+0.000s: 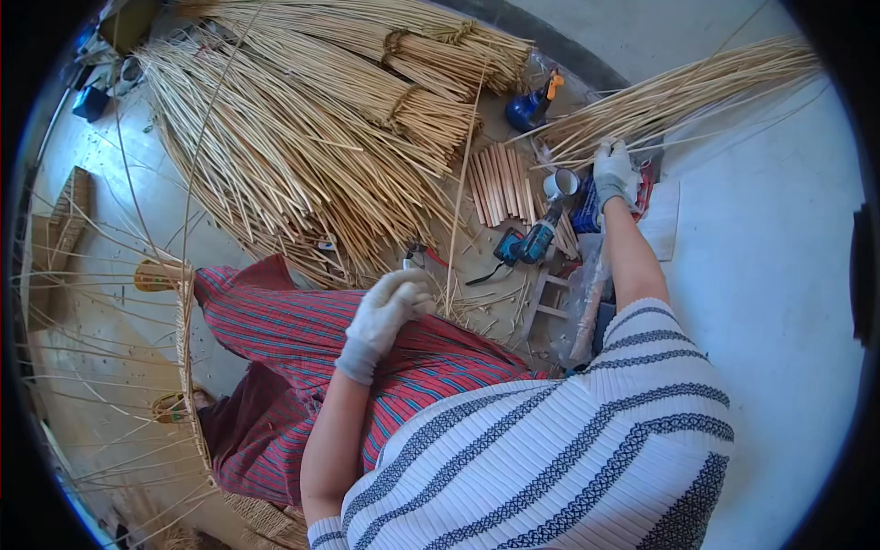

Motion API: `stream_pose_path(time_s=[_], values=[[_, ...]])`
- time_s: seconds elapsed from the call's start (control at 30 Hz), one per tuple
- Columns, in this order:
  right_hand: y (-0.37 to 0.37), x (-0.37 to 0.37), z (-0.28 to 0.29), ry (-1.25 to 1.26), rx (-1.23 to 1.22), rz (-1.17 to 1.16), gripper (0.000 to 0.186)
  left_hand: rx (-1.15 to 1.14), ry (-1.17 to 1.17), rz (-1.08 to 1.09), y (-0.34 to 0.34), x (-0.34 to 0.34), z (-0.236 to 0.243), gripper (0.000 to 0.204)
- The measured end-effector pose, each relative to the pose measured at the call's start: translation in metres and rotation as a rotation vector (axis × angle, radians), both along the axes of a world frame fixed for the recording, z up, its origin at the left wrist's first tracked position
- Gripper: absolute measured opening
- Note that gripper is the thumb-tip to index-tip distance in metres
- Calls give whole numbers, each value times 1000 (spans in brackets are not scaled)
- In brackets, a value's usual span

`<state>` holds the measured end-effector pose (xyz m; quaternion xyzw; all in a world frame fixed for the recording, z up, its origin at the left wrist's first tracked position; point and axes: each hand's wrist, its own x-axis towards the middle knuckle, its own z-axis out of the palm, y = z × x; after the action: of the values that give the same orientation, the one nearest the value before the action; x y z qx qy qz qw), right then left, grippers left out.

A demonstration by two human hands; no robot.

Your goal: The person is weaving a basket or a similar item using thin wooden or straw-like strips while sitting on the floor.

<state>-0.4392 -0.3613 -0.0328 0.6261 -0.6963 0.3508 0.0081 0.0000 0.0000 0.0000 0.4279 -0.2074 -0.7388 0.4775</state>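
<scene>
A woven frame (183,332) stands at nine o'clock. Near centre, the left hand (389,316) is over striped cloth (289,319), fingers half-curled, holding nothing visible. At two o'clock, the right hand (613,169) meets the sticks (687,93), fingers bent; gripping, cannot tell.

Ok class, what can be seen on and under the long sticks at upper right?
The gloved right grip covers some near ends of the sticks; whether it holds any is unclear. A pale surface shows beside them, but whatever lies directly beneath is covered.
</scene>
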Motion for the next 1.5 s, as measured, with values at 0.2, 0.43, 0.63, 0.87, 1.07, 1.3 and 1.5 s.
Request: stream_pose_path(time_s=[0.2, 0.43, 0.63, 0.87, 1.07, 1.3, 1.5], values=[[-29, -35, -51, -101, 69, -218, 26, 29, 199, 262, 1, 7, 7, 40], [-45, -62, -100, -60, 141, -357, 30, 69, 156, 221, 0, 3, 5, 40], [-24, -52, -112, -96, 263, -266, 28, 89, 125, 221, 2, 5, 3, 40], [5, -50, -85, 48, 362, -303, 39, 91, 122, 213, -1, 1, 3, 41], [-20, -17, -73, 237, 293, -136, 52, 100, 82, 221, 5, 5, 6, 40], [-110, 60, 30, -631, 149, 804, 21, -111, 44, 152, -5, -7, -4, 40], [44, 298, 146, -484, 202, 1241, 44, -277, 93, 362, 39, 33, 36, 43]])
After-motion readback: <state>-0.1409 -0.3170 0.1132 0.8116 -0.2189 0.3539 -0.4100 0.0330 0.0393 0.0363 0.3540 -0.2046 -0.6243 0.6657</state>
